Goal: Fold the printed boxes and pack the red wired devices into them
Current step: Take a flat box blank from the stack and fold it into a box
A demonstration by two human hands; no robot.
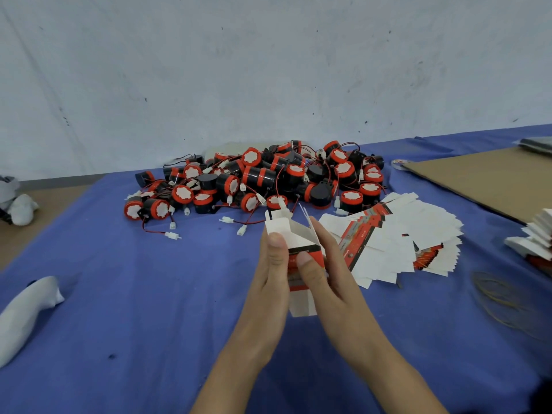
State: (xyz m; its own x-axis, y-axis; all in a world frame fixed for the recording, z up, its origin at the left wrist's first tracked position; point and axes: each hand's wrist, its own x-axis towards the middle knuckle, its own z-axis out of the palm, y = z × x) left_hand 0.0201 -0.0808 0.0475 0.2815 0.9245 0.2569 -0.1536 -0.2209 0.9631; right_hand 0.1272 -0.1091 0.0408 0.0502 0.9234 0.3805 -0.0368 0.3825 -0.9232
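Both my hands hold one printed box (301,258), white with a red and black band, above the blue table. My left hand (270,279) grips its left side with the thumb on the front. My right hand (325,270) grips the right side, thumb on the red band. The box's top flaps stand open and nothing shows inside it. A heap of red and black wired devices (257,180) lies behind the box, their white plugs trailing toward me. A fanned pile of flat printed boxes (397,234) lies just right of my hands.
The blue cloth (134,294) covers the table. A brown cardboard sheet (484,177) lies at the far right, with a stack of white cartons (537,237) at the right edge. Rubber bands (504,303) lie near right. A white bundle (27,312) lies near left.
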